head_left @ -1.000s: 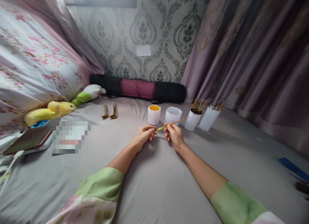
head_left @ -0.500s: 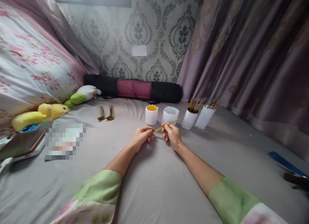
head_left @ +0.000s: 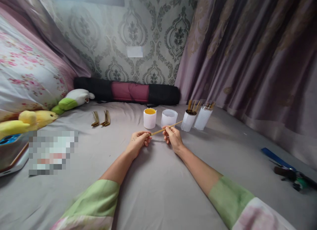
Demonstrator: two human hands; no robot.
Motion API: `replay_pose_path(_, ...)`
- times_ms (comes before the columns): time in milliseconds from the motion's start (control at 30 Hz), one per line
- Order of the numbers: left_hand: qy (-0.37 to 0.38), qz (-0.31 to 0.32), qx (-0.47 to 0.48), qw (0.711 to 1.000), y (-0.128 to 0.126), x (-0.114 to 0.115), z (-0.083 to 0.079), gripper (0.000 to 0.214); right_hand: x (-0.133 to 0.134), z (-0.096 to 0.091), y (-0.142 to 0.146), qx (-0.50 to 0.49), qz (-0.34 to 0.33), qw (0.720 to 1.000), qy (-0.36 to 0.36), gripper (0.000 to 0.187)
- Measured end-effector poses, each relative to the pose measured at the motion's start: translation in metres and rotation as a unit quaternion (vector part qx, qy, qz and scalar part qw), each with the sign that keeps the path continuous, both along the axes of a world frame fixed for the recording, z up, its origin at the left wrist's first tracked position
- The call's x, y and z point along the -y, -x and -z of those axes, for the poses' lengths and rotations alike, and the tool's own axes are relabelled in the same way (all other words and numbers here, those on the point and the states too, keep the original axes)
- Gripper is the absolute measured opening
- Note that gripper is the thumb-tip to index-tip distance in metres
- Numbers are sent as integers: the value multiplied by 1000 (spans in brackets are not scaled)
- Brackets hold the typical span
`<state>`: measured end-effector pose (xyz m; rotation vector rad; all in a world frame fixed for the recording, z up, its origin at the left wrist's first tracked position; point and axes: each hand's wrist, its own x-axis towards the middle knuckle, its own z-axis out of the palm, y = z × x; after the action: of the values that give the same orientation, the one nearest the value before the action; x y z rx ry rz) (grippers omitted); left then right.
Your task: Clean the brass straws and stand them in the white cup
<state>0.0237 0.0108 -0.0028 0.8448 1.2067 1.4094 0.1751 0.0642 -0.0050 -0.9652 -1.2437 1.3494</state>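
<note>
My left hand (head_left: 139, 142) pinches the near-left end of a thin yellow-brown stick (head_left: 158, 131) between thumb and fingers. Further along, my right hand (head_left: 173, 138) is closed around the same stick, whose other end slants up to the right. Just beyond the hands stands a white cup with yellow contents (head_left: 150, 120). Beside it is a translucent white cup (head_left: 169, 116), partly covered by the right hand and the stick. To the right, a white-wrapped can (head_left: 188, 121) and a taller white-wrapped jar (head_left: 203, 118) hold several thin sticks upright.
Two small bundles of bent brown sticks (head_left: 105, 119) lie at left on the grey sheet (head_left: 158, 190). Plush toys (head_left: 37, 119) and a phone (head_left: 12, 149) are far left. A black and maroon roll (head_left: 130, 91) lies along the wall. A blue strap (head_left: 277, 158) lies at right.
The camera has turned a little to the right, so everything sits further left. Slightly more of the stick shows between my hands, and both still hold it.
</note>
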Motion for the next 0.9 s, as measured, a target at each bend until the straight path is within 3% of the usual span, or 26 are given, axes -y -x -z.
replay_pose_path(300, -3, -43, -17, 999, 7, -6, 7, 24, -3, 0, -2, -21, 24, 999, 10, 28)
replay_pose_path(900, -7, -104, -25, 994, 10, -1, 2, 22, -7, -1, -6, -68, 98, 993, 3, 33)
